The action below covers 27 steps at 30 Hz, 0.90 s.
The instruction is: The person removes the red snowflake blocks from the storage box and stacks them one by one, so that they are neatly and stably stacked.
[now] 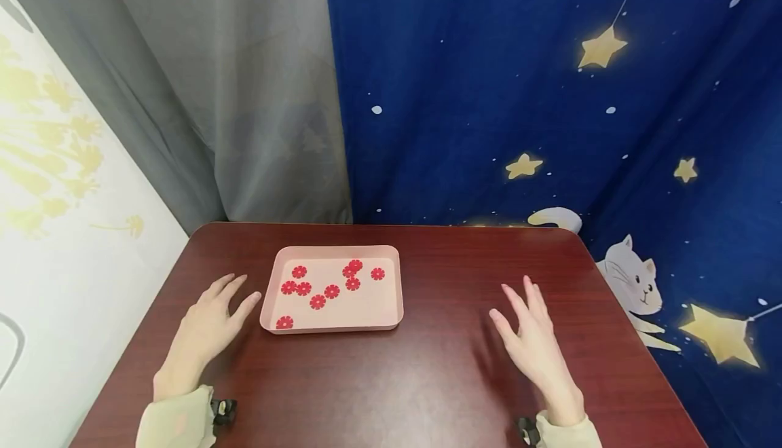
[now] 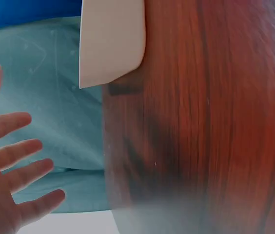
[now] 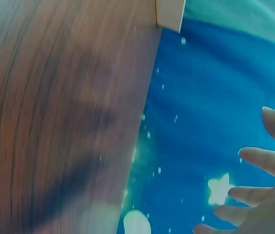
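Note:
A shallow pink tray point(image 1: 332, 330) stands on the table, left of its middle. Several red flower-shaped discs point(image 1: 318, 302) lie scattered in it, some touching or overlapping. My left hand point(image 1: 206, 322) hovers just left of the tray, fingers spread and holding nothing; its thumb points toward the tray's side. In the left wrist view the same fingers spread beside the tray's outer wall point(image 2: 112, 44). Well to the right of the tray, my right hand point(image 1: 533, 346) is held over the table with fingers spread and nothing in it, casting a shadow on the wood.
The dark red-brown table point(image 1: 427, 380) has rounded far corners. Behind it hang a grey curtain point(image 1: 275, 129) and a blue curtain point(image 1: 452, 95) with stars and a white cat. A pale wall with a yellow pattern point(image 1: 61, 142) borders the left side.

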### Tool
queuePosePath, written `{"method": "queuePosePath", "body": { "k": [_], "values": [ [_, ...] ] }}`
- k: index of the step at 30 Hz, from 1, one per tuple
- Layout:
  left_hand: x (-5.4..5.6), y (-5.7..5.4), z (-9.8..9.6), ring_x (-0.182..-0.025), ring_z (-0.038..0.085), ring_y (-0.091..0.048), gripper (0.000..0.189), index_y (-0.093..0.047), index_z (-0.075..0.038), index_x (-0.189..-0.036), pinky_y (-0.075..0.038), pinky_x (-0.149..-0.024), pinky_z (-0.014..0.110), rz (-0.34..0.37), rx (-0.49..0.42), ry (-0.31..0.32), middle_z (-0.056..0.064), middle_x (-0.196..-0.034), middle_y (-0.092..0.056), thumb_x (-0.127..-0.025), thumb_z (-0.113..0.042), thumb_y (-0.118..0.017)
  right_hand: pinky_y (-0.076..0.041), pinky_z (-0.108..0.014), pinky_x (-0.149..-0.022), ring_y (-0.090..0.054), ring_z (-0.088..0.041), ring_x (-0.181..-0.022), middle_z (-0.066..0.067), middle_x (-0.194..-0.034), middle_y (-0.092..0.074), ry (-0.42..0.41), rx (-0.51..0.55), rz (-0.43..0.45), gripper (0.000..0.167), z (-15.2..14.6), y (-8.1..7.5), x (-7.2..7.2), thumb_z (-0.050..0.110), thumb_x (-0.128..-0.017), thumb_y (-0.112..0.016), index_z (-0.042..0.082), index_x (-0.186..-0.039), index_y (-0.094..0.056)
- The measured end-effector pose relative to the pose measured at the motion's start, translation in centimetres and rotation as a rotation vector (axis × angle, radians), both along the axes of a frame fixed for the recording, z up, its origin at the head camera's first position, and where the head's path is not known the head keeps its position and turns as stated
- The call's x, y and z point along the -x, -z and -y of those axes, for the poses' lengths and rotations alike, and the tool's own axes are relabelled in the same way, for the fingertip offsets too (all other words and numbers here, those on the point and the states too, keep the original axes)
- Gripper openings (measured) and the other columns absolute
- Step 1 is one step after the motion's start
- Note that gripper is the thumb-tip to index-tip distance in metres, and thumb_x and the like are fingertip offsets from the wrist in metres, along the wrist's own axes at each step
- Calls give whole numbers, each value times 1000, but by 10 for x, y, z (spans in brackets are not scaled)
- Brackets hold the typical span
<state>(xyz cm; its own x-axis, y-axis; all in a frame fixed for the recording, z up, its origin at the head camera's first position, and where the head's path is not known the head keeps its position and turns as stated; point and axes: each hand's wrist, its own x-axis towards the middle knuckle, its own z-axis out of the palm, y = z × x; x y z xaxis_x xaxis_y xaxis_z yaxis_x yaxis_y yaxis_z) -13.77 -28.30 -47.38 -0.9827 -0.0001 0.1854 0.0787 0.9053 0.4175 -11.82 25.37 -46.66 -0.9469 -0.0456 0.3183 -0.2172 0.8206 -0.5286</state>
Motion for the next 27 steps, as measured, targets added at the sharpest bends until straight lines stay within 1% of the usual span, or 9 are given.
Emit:
{"method": "queuePosePath", "body": {
  "k": [5, 9, 14, 18, 23, 27],
  "values": [
    [4, 8, 2, -124, 47, -44, 66, -47, -2, -141, -36, -89, 69, 33, -63, -25, 25, -140, -44, -100, -53, -44, -31, -66, -99, -30, -42, -138, -18, -154, -29, -91, -22, -35, 48, 20, 7, 7, 27, -93, -68, 10, -136, -56],
    [8, 15, 3, -122, 48, -47, 64, -48, -1, -140, -37, -89, 69, 56, -113, -45, 28, -137, -47, -100, -51, -45, -33, -63, -100, -33, -38, -137, -13, -155, -31, -170, -33, -20, 46, 38, 11, 12, 28, -93, -67, 14, -136, -58],
    [17, 26, -1, -120, 45, -49, 61, -49, 0, -139, -38, -94, 64, 86, -226, -46, 28, -130, -54, -101, -47, -46, -35, -55, -103, -36, -30, -137, -7, -154, -35, -286, -17, -3, 42, 60, 12, 20, 30, -95, -65, 16, -133, -60],
    [22, 35, -6, -110, 39, -56, 61, -49, 0, -139, -42, -93, 57, 126, -312, -53, 24, -121, -60, -100, -48, -47, -37, -50, -103, -40, -26, -135, -7, -149, -41, -391, -11, 11, 39, 75, 9, 28, 29, -94, -65, 15, -131, -62],
    [27, 40, -10, -99, 32, -59, 55, -52, 0, -136, -44, -87, 49, 120, -374, -90, 20, -113, -63, -101, -42, -50, -37, -45, -104, -44, -20, -131, -4, -142, -48, -518, -23, 42, 39, 93, 6, 42, 27, -95, -64, 15, -131, -61],
    [29, 45, -13, -94, 27, -59, 49, -55, -1, -133, -43, -83, 42, 113, -407, -120, 16, -108, -64, -101, -38, -52, -39, -38, -103, -50, -16, -125, -5, -134, -55, -606, -11, 20, 37, 112, 5, 55, 19, -94, -65, 13, -130, -61]
  ]
}}
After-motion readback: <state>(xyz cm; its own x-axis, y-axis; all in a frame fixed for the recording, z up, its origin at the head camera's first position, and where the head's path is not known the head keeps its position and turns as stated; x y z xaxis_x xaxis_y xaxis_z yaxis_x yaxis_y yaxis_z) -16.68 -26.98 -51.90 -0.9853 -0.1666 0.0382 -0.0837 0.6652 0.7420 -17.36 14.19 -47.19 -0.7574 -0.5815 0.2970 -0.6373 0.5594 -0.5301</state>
